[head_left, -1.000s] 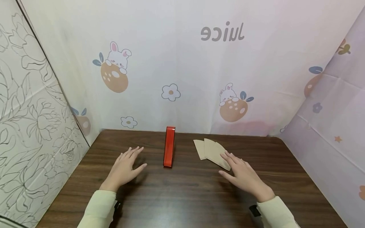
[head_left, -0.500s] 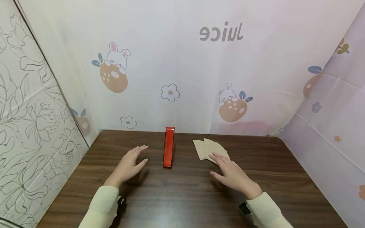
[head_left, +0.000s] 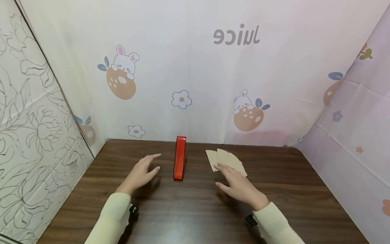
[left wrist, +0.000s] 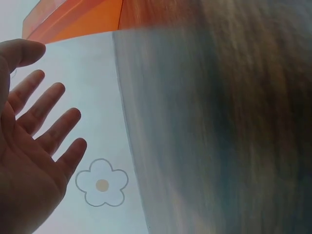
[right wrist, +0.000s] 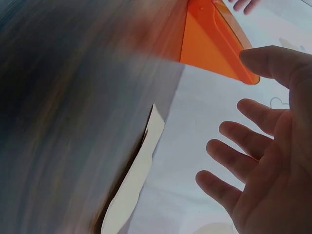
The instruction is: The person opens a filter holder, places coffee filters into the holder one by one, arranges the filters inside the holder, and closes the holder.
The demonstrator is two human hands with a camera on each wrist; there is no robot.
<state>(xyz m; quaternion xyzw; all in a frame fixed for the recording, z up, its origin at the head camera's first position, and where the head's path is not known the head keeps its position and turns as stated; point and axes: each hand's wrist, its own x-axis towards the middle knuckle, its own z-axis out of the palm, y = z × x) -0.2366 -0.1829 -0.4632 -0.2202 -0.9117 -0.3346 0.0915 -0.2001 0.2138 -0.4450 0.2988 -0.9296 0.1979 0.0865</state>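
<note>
A brown table (head_left: 189, 210) spreads beneath both hands. The left hand (head_left: 141, 174) and right hand (head_left: 239, 186) hover, fingers extended, thumbs apart from them. Between them, nearer the left, stands a red holder (head_left: 179, 157). Tan papers (head_left: 230, 160) lie overlapping below and beyond the right fingertips.

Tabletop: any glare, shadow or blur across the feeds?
Head view: pale glare low on the tabletop, soft shadows beside the left hand and right hand; left wrist view: surface smeared into streaks; right wrist view: streaks too, with a reddish reflection by the orange-red object.
</note>
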